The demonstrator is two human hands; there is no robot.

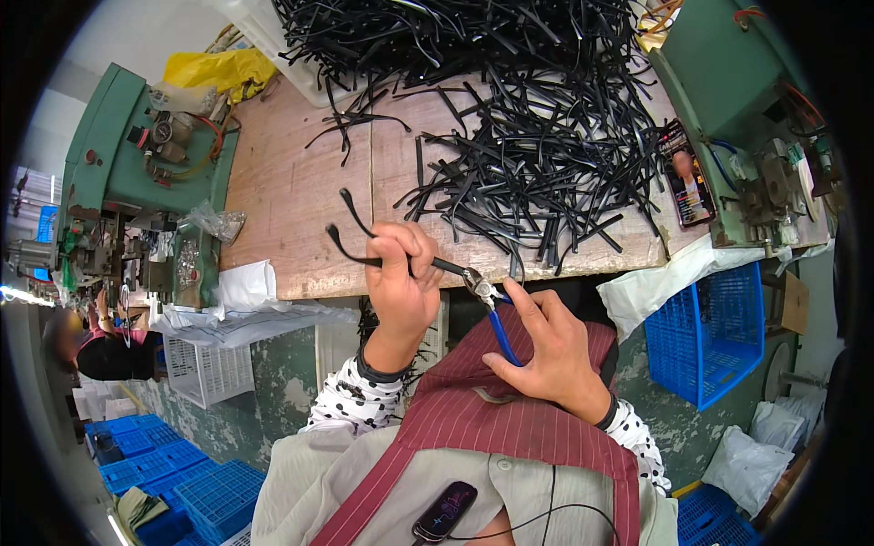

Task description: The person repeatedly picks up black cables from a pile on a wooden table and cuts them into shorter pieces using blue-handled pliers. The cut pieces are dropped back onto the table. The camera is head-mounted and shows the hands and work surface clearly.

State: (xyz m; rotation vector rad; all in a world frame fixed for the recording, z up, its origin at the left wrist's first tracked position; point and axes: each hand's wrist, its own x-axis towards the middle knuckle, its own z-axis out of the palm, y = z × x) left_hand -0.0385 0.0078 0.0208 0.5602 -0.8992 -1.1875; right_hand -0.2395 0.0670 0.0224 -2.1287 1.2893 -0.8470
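My left hand (402, 273) is closed around black eyeglass temples (344, 238). Two curved ear ends stick out to its left, and a straight end points right from the fist. In my right hand (557, 353) is a pair of cutting pliers (500, 333) with blue handles. The metal jaws meet the straight end of a temple, just over the table's front edge; whether they are fully closed on it is too small to tell. Beyond both hands, a loose heap of black temples (546, 155) spreads over the wooden table (282, 173).
Green machines (105, 150) (742, 55) flank the table. A white bin (296, 64) stands at the back, near a yellow bag (218, 73). Blue crates (706, 337) (218, 499) and a white crate (211, 371) stand below. Another person (114, 341) is at far left.
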